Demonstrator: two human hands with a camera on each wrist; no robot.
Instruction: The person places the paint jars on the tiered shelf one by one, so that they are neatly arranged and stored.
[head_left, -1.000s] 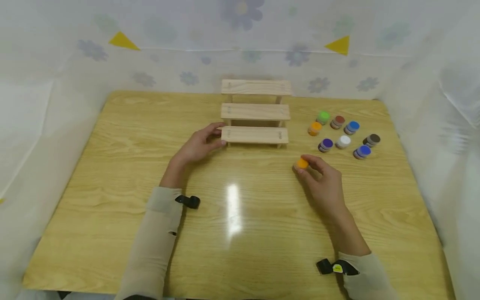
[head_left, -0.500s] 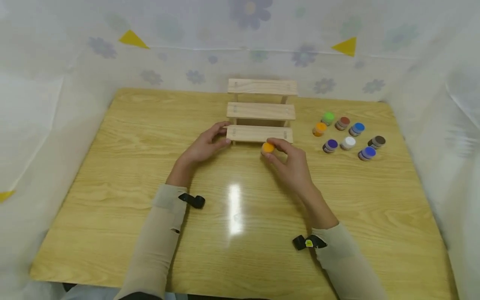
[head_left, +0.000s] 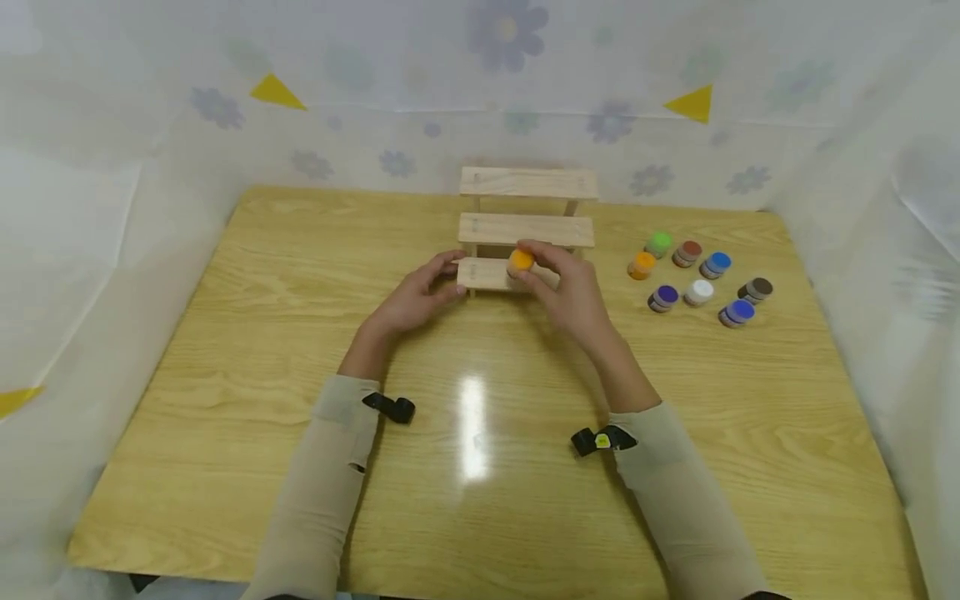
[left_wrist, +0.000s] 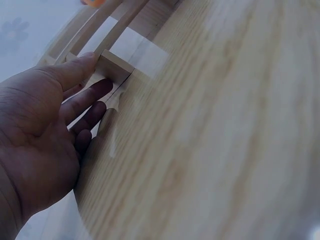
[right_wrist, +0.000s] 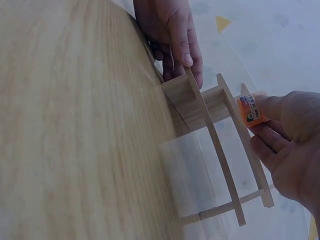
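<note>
A three-step wooden display stand is at the back of the table. My left hand holds the left end of its lowest board, thumb at the board's edge and fingers around the end, as the left wrist view also shows. Between thumb and fingers, my right hand pinches a small paint pot with an orange lid. From above, the pot overlaps the lowest board. The right wrist view has the labelled orange pot held above the boards, apart from the lowest one.
Right of the stand, several paint pots sit on the table, among them a green one, another orange one, a white one and a dark brown one. A flowered white curtain hangs behind the wooden table.
My right hand has carried the orange paint pot leftward and away from me, from the table in front of the other pots to over the stand. My left hand stays at the stand's left end.
</note>
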